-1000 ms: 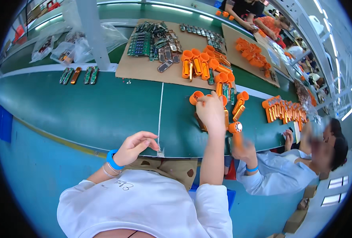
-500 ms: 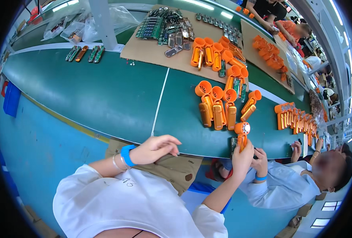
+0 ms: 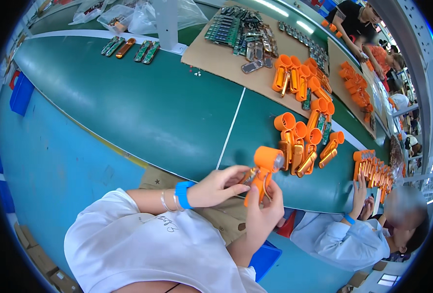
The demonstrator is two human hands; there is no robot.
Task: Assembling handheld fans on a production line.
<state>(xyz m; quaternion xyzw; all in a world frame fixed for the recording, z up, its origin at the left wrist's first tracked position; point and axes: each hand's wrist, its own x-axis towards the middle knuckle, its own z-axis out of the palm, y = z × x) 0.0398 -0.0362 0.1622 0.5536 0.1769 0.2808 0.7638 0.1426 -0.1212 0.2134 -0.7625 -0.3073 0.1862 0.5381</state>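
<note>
My right hand (image 3: 264, 211) grips an orange flashlight-shaped housing (image 3: 264, 168) by its handle, its round head pointing up. My left hand (image 3: 216, 185), with a blue wristband, pinches a small part at the housing's side. Both hands hover over the near edge of the green conveyor belt (image 3: 143, 107). Just beyond them a cluster of orange housings (image 3: 302, 141) lies on the belt.
A cardboard sheet (image 3: 226, 61) holds green circuit boards (image 3: 236, 31) and more orange housings (image 3: 299, 78). Several small boards (image 3: 128, 48) lie at far left. A seated co-worker in light blue (image 3: 343, 239) works at right by another orange pile (image 3: 372, 168). A blue bin (image 3: 21, 93) hangs at left.
My right hand pulled back from the orange cluster with one housing and raised it. My left hand came up from the belt edge to meet it.
</note>
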